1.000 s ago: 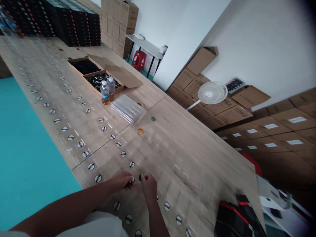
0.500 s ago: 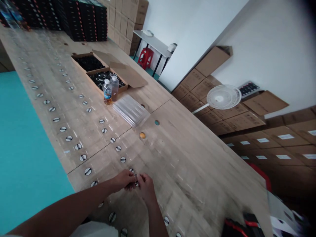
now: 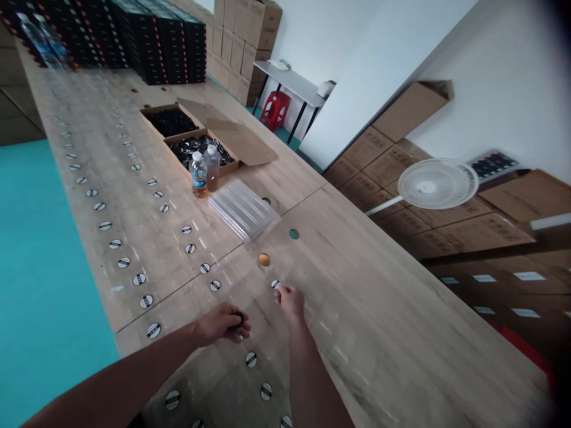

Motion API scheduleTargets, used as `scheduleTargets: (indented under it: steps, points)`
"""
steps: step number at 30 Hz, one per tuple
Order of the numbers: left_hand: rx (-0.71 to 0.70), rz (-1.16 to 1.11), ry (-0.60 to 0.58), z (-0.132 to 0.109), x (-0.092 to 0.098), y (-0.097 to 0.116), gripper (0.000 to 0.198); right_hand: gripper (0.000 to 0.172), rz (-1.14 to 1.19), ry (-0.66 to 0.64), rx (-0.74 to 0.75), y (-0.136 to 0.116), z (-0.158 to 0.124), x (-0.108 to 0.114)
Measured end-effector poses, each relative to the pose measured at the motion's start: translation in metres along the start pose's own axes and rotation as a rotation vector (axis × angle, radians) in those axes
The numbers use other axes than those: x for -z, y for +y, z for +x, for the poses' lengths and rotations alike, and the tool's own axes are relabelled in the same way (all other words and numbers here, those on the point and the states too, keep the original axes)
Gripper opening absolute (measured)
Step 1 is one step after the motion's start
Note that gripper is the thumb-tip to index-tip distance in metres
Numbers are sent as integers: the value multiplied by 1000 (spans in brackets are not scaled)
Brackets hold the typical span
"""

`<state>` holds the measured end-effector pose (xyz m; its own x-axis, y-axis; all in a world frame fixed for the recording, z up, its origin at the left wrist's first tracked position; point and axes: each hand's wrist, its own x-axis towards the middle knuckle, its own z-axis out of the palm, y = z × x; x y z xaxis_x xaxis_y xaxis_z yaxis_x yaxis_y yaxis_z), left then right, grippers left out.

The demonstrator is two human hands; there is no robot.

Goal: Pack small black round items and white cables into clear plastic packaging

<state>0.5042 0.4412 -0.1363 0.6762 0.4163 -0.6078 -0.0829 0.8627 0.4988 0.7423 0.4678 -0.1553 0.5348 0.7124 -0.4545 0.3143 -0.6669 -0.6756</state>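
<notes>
My left hand [image 3: 219, 324] is curled over the wood-grain table [image 3: 357, 285], holding a black round piece [image 3: 236, 321] in its fingers. To its right, my right hand [image 3: 292, 303] has its fingers closed at the edge of a small round white label with a black band [image 3: 275, 285]. Similar labels, such as one nearby [image 3: 251, 359], lie in rows on clear plastic pieces along the table. Just beyond my right hand is a small round golden-yellow object [image 3: 264, 259]. My right fingertips are partly hidden.
Behind the label rows lie stacked clear plastic sheets [image 3: 243, 209], two bottles [image 3: 199, 175] and open cartons of black pieces [image 3: 172, 122]. Black boxes [image 3: 154, 50] stand at the far end. A white fan [image 3: 437, 183] and brown cartons [image 3: 366, 151] are to the right.
My hands were together over a label and are now apart. The right one has moved forward and right with a label; the left shows a black round piece. The view has shifted slightly.
</notes>
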Motion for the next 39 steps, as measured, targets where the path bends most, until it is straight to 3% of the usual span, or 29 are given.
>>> scheduleTargets:
  steps: [6,12,17,21,24,31,34,39]
  points:
    - [-4,130,96,20,-13,-1,41,36,-137,32,107,11,-21,14]
    - [-72,290,183,28,-33,7,38,30,-108,90,158,5,-26,16]
    - [-96,351,267,31,-33,12,36,41,-18,-161,189,-2,-46,11]
    - [-114,346,238,35,-35,9,35,42,-9,-316,201,0,-72,3]
    - [-144,313,166,36,-38,5,32,42,-72,-247,193,5,-77,7]
    - [-18,159,131,32,-32,-2,28,30,-475,141,110,17,-46,40]
    - [-22,124,141,29,-26,-7,27,28,-618,134,109,16,-34,39]
    - [-11,96,140,22,-18,-13,32,28,-712,86,221,-5,-15,17]
